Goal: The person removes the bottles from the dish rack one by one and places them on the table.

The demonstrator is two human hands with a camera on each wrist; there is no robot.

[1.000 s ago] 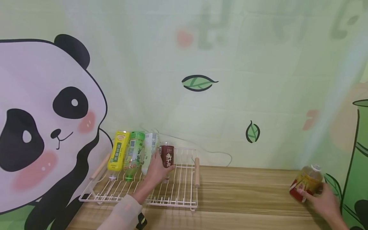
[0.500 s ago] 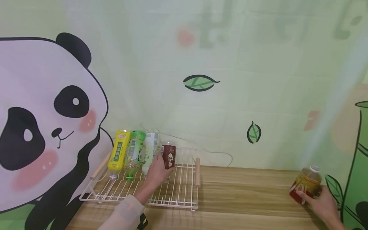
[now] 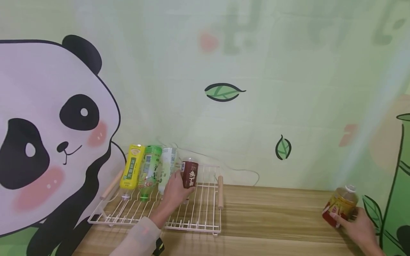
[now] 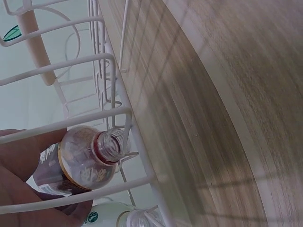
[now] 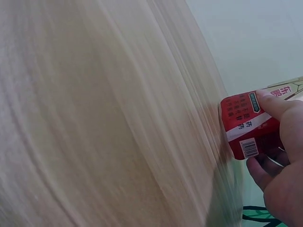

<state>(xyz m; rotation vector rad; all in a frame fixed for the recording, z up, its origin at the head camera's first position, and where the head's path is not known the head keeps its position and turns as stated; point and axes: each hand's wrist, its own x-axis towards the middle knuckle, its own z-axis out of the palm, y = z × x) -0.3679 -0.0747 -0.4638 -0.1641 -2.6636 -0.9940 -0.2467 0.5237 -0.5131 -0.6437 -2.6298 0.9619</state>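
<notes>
My left hand (image 3: 174, 192) grips a bottle with a dark red label (image 3: 190, 173) above the white wire rack (image 3: 189, 228). The bottle is upside down: in the left wrist view its open, uncapped neck (image 4: 112, 145) points down among the rack's wires. Just left of it, a pale green-white bottle (image 3: 168, 167) stands neck down in the rack. Far to the right, my right hand (image 3: 362, 227) holds a clear bottle with a red and yellow label (image 3: 340, 206), white cap up and tilted. The right wrist view shows thumb and fingers around its red lower end (image 5: 241, 120).
A green bottle (image 3: 150, 170) and a yellow-labelled bottle (image 3: 132, 169) lean neck down at the rack's left. The rack has wooden handles (image 3: 220, 192) on its sides. Wood-grain tabletop (image 3: 272, 209) lies between the hands. A panda-print cloth (image 3: 224, 124) hangs behind.
The dark red bottle has shifted slightly right with my left hand, and its upper end leans more to the right. My right hand and its bottle have hardly moved.
</notes>
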